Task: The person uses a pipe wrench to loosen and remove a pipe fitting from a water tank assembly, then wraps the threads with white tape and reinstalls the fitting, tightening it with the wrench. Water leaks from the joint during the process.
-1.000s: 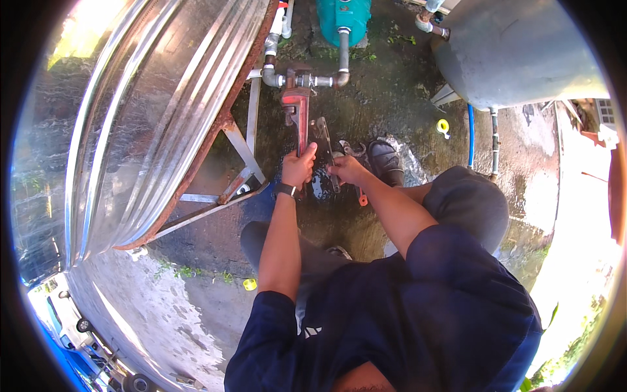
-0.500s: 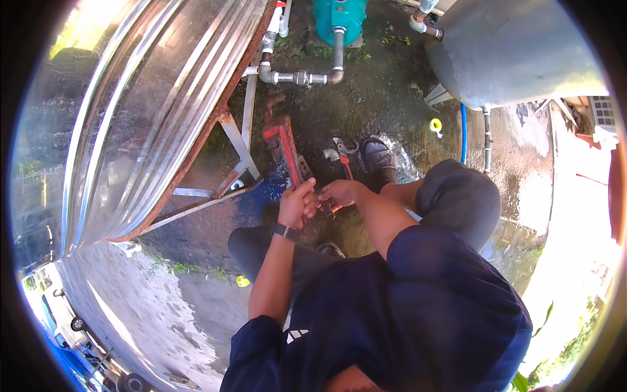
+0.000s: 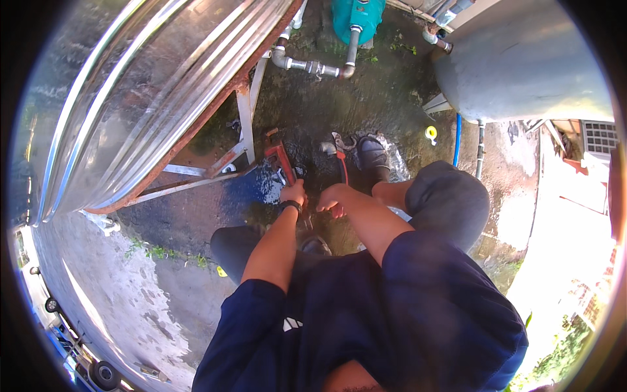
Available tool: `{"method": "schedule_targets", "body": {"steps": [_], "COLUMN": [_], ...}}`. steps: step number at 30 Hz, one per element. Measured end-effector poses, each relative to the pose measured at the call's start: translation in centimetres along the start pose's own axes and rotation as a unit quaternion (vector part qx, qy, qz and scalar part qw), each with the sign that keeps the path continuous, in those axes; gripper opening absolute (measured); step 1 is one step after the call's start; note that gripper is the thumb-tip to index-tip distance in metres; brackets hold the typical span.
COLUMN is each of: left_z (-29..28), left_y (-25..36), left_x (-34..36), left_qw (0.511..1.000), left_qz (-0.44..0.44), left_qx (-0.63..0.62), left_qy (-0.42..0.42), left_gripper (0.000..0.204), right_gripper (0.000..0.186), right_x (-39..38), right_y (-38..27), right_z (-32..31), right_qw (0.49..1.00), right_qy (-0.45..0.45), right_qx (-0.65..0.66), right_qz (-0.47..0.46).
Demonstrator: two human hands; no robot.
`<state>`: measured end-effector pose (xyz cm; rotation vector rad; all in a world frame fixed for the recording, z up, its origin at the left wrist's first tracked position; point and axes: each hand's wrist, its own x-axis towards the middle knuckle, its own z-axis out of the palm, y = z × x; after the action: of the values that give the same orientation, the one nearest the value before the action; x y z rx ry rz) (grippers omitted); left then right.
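Observation:
A red pipe wrench (image 3: 282, 163) lies low over the wet ground, and my left hand (image 3: 294, 193) is closed round its handle end. Beside it, to the right, my right hand (image 3: 332, 198) hangs with loosely bent fingers apart and nothing visible in it. Just beyond the right hand, a wrench with a red handle (image 3: 341, 159) rests on the ground, its metal jaws pointing away from me. A grey pipe fitting (image 3: 327, 148) sits against those jaws. My dark shoe (image 3: 373, 154) stands right of them.
A large ribbed metal tank (image 3: 150, 98) on a rusty frame (image 3: 245, 117) fills the left. A teal pump tank (image 3: 356, 19) with grey piping (image 3: 313, 67) stands ahead. Another grey tank (image 3: 522, 59) is at right, near a blue hose (image 3: 458, 137) and a yellow tape roll (image 3: 431, 133).
The pipe wrench has gone down toward the ground in my left hand. My right hand has come away from the left one and the wrench handle. The view has shifted slightly.

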<state>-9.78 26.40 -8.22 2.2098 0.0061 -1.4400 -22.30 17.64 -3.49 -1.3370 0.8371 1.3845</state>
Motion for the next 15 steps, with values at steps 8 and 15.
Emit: {"method": "schedule_targets", "body": {"steps": [8,15], "left_z": [-2.1,-11.1], "left_y": [3.1,13.4], "left_x": [-3.2,-12.1], "left_qw": [0.795,0.825], "left_qz": [0.172,0.464], "left_qx": [0.581,0.317], "left_qy": [0.004,0.058], "left_gripper": [0.059,0.049], "right_gripper": [0.044,0.021], "right_x": [-9.8,-25.5], "right_y": [3.7,3.9], "right_z": [-5.5,-14.0], "right_qw": [0.968,0.903], "right_qy": [0.245,0.430], "right_qx": [0.045,-0.009], "right_qz": [-0.019,0.011]}}
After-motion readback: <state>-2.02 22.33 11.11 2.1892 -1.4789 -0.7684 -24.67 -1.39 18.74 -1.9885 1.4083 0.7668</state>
